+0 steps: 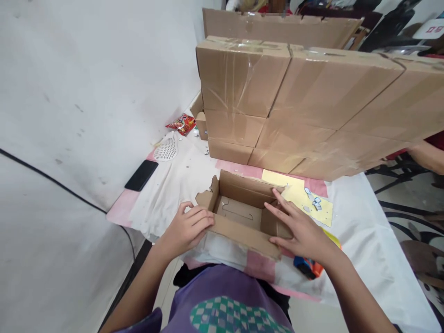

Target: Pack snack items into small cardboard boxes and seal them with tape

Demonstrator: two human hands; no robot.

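Observation:
A small open-topped cardboard box with ragged, torn edges sits on the cloth-covered table in front of me. Thin dark lines mark its inner floor. My left hand is closed over its near left corner, fingers bent over the wall's edge. At the right end, my right hand spreads its fingers across the box, fingertips by the far right corner and thumb on the near wall. Partly under the right forearm lies a blue, orange and yellow object, its kind unclear.
A tall wall of taped cardboard boxes stands behind the small box. A yellow sheet with drawings lies to the right. Leftward are a black phone, a white perforated piece and a red snack packet. Another person's arm shows at right.

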